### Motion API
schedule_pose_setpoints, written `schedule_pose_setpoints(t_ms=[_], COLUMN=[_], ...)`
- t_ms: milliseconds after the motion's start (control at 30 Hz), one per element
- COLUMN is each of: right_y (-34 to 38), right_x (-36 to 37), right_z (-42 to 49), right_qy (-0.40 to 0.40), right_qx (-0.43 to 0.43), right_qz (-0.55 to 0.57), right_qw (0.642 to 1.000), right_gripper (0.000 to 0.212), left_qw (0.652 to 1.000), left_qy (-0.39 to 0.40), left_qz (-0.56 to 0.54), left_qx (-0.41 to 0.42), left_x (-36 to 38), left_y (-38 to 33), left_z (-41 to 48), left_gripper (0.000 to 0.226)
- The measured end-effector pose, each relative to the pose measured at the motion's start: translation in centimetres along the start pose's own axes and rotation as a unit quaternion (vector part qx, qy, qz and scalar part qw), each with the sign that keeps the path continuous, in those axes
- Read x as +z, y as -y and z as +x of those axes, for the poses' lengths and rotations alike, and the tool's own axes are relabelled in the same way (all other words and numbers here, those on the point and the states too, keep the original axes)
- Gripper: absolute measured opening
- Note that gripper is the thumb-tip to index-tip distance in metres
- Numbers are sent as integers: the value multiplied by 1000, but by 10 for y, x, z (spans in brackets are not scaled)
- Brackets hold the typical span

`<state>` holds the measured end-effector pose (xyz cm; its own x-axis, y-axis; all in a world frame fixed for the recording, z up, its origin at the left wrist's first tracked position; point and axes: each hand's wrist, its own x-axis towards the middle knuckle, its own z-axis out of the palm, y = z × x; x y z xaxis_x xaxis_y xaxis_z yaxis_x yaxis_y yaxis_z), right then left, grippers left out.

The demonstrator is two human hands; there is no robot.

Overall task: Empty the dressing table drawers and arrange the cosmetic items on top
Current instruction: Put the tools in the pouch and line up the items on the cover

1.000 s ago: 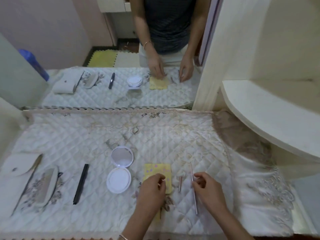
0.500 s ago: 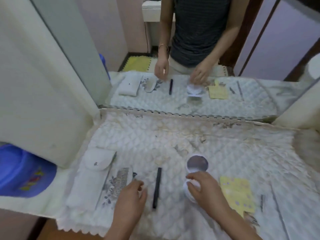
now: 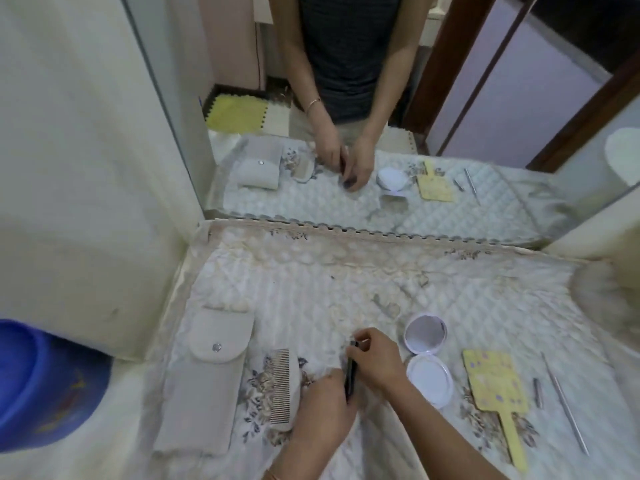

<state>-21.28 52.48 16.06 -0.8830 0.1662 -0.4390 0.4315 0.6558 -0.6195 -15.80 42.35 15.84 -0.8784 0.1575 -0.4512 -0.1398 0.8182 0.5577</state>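
While the black pencil (image 3: 350, 379) is clamped by both grips, right hand (image 3: 379, 363) farther, left hand (image 3: 323, 408) nearer, its long axis is set parallel beside the comb (image 3: 281, 386).

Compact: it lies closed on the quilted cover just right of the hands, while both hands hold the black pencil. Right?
Not closed. The head view shows the compact lying open, its mirrored lid flipped back, on the quilted cover just right of the hands, while the left hand and right hand both hold the black pencil.
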Motion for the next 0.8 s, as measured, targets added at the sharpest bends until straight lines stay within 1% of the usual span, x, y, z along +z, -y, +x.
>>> schedule_pose_setpoints(t_ms=[67, 133, 167, 233, 300, 333, 400, 467, 533, 567, 633, 700, 767, 800], right_y=[2, 5, 9, 16, 22, 22, 15, -3, -22, -29, -37, -42, -44, -45], right_x=[-4, -14, -23, -47, -77, -88, -95, -84, -64, -56, -47, -44, -42, -41], right_z=[-1, -3, -4, -4, -8, -12, -22, -29, -30, -31, -31, -30, -27, -27], right_qy=[0, -7, -22, -88, -133, -135, -104, -69, -54, -53, -61, -68, -72, -70], right_qx=[31, 45, 43, 23, -34, -59, -75, -65, -57, -55, -72, -96, -107, -116], right_qz=[87, 174, 206, 249, 251, 227, 149, 35, -61, -86, -124, -160, -192, -188], right_qw=[996, 984, 977, 964, 958, 963, 980, 995, 995, 993, 988, 980, 973, 973], right_gripper=[9, 15, 12, 6, 8, 10, 13, 13, 9, 5, 14, 18, 19, 17], left_qw=[999, 997, 997, 996, 994, 992, 990, 990, 992, 993, 996, 996, 996, 995], left_qy=[-24, -47, -47, -37, -41, -45, -42, -33, -30, -30, -34, -36, -58, -83], left_qz=[-22, -38, -38, -55, -99, -115, -133, -137, -125, -111, -88, -84, -71, -60], left_qx=[21, 44, 52, 56, 38, 26, 7, 0, 3, 4, 3, 0, 11, 21], left_x=[-6, -12, -15, -17, -15, -14, -10, -4, 2, 6, 14, 17, 19, 18], left_y=[4, 6, 7, 9, 11, 10, 5, -6, -17, -19, -19, -19, -14, -9], left_z=[0, 0, -1, -9, -17, -19, -15, -6, 2, 5, 7, 1, -4, -8], left_gripper=[14, 17, 20, 18, 10, 15, 28, 31, 31, 31, 22, 16, 24, 26])
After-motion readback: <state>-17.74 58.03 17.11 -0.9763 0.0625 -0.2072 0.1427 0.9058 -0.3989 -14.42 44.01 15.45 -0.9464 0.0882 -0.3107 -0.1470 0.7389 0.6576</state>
